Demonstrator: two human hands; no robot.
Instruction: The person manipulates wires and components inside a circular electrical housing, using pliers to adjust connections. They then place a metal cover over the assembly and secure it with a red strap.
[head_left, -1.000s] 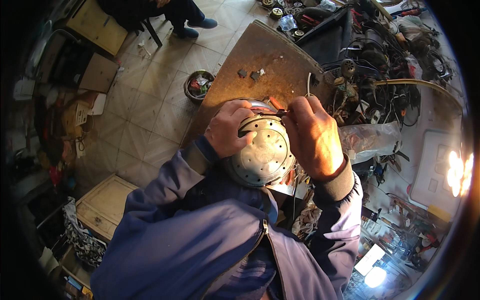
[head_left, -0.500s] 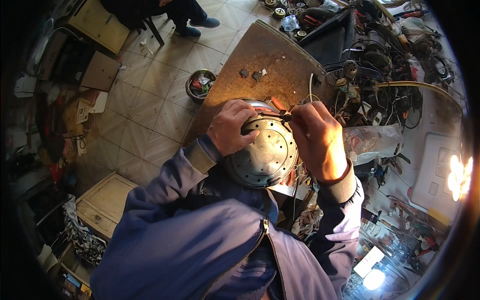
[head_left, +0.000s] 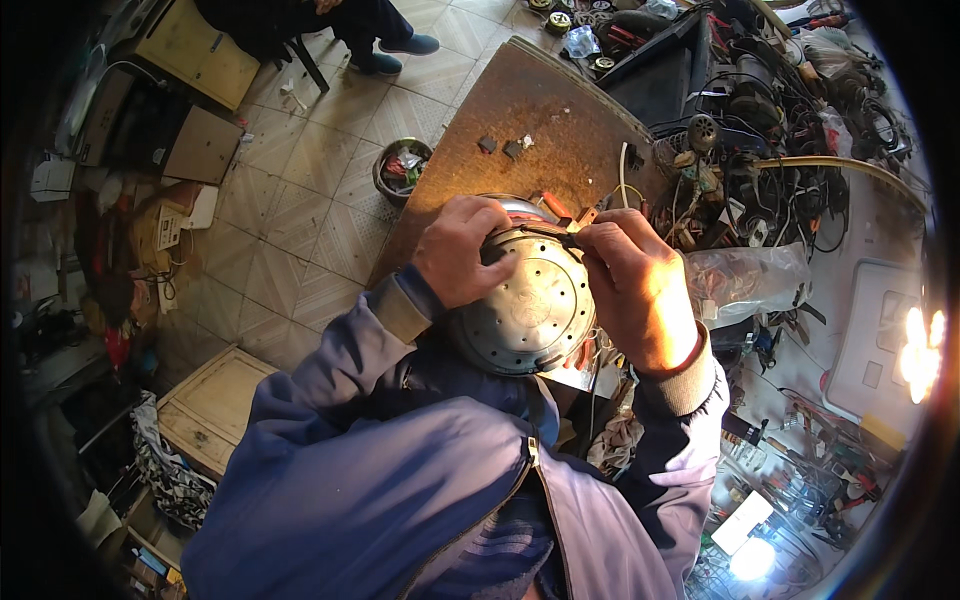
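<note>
A round metal housing [head_left: 530,310] with small holes around its face lies at the near end of the brown board, close to my body. My left hand [head_left: 458,252] grips its upper left edge, the thumb over the perforated face and the fingers around the rim. A thin dark strip [head_left: 540,231] runs along the far edge of the housing. At the strip's right end, the thumb and fingertips of my right hand [head_left: 638,285] are pinched together. What lies between those fingertips is mostly hidden. Just beyond the rim is a red-handled tool [head_left: 556,204].
Small dark blocks [head_left: 487,145] lie on the worn brown board [head_left: 570,110]. A bin [head_left: 385,180] stands on the floor to its left. Tangled cables and parts [head_left: 750,110] crowd the right, beside a clear plastic bag [head_left: 750,285]. Another person's legs [head_left: 375,30] show at the top.
My right fingertips have shifted slightly at the strip's end, and the dark piece that stuck out there shows less. My left hand and the housing stay nearly where they were.
</note>
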